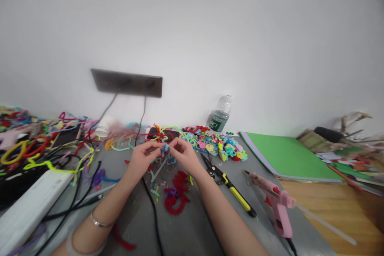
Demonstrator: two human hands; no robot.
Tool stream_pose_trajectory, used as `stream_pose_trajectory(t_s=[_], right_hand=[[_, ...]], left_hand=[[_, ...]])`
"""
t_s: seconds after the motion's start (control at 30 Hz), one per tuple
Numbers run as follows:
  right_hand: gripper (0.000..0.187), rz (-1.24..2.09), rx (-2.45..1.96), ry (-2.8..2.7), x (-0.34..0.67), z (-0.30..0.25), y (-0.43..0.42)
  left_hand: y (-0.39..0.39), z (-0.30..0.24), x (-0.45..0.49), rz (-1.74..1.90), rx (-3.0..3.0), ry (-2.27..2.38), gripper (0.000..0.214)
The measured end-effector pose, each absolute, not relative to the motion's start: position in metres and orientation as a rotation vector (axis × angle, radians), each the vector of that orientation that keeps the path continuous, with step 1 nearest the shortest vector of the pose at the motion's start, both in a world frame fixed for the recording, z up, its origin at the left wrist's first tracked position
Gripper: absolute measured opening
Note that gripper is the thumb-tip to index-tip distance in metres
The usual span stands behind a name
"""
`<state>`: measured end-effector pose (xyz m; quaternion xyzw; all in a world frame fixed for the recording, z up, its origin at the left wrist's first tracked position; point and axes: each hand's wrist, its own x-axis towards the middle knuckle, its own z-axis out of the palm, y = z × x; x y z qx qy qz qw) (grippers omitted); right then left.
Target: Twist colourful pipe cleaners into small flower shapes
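Observation:
Both hands meet over the middle of the grey table. My left hand [147, 156] pinches a small light-blue bent pipe cleaner piece [165, 149] from the left. From the right, my right hand [183, 153] grips the same blue piece between thumb and fingers. The fingertips hide part of it. Under the hands lie more bluish pipe cleaner bits and a thin whitish stick [159, 169]. Nearer to me is a curled red pipe cleaner shape [177, 207] with a purple piece [173, 193] on it.
Yellow-black pliers [234, 194] and a pink hot glue gun [277, 204] lie to the right, beside a green sheet [288, 156]. A water bottle [220, 115] stands by the wall behind piled pipe cleaner flowers [228, 148]. A white power strip [36, 208], cables and loose pipe cleaners crowd the left.

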<state>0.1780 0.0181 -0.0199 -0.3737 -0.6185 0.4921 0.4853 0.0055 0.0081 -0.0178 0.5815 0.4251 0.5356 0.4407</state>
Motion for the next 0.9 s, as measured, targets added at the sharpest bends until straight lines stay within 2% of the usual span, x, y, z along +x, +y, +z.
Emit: stream_pose_trajectory(t_s=[0.13, 0.47, 0.9], right_hand=[[0.030, 1.204, -0.888, -1.485, 0.1801, -0.0208, 0.0201], [0.027, 1.201, -0.843, -1.534, 0.1795, -0.0205, 0.0196], [0.032, 1.554, -0.731, -1.428, 0.1846, -0.0207, 0.0192]], left_hand=[[0.0079, -0.0158, 0.0050, 1.287, 1.329, 1.020, 0.028], [0.0104, -0.0196, 0.0036, 1.289, 1.309, 1.019, 0.023], [0.0089, -0.0149, 0.0015, 1.158, 1.407, 0.988, 0.020]])
